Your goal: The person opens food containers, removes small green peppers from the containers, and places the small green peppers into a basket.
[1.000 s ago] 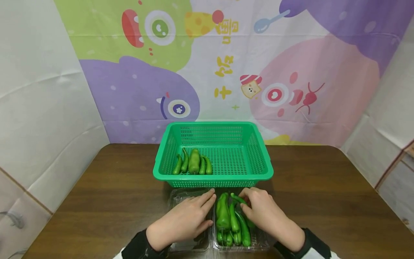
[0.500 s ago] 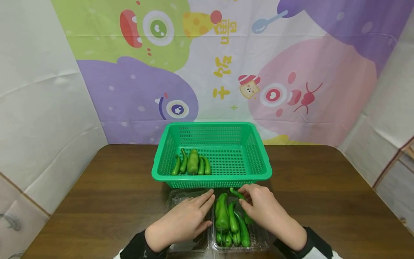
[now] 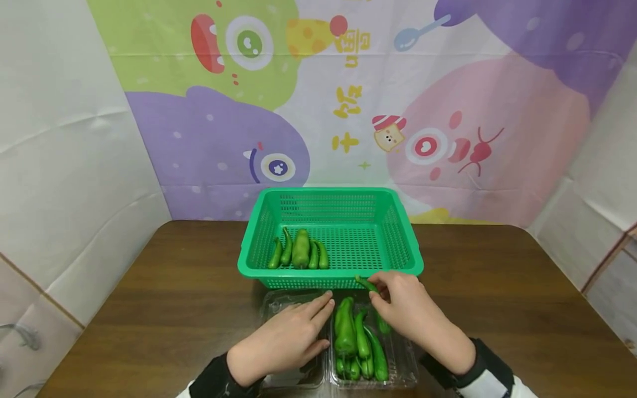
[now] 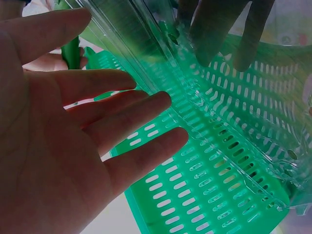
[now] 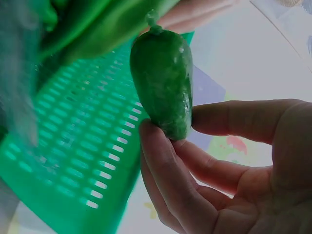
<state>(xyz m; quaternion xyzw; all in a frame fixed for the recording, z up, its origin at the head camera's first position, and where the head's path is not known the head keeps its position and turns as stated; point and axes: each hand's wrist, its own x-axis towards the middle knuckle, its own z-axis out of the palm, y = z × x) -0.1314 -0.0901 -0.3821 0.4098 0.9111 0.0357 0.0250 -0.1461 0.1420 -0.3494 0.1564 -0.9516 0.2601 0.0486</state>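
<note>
My right hand [image 3: 410, 304] pinches a green pepper [image 5: 163, 83] between thumb and fingertips. Its tip [image 3: 365, 283] pokes out past the fingers in the head view, near the basket's front rim. Below that hand is a clear plastic box [image 3: 407, 367] with several green peppers [image 3: 345, 329] piled in its left part. My left hand [image 3: 286, 342] lies over the box's opened clear lid [image 3: 278, 299], fingers straight and fingertips at the edge where lid and box meet. The left wrist view shows that hand [image 4: 53, 141] holding nothing.
Just behind the box and lid stands a green slotted basket [image 3: 328, 273]. Several green peppers [image 3: 301, 249] lie side by side in its left half. Brown table [image 3: 164, 298] extends to both sides, and a cartoon-printed cloth [image 3: 343, 166] hangs behind.
My right hand has lifted the pepper up and away from the pile, toward the basket's front rim. The left hand has kept its place on the lid.
</note>
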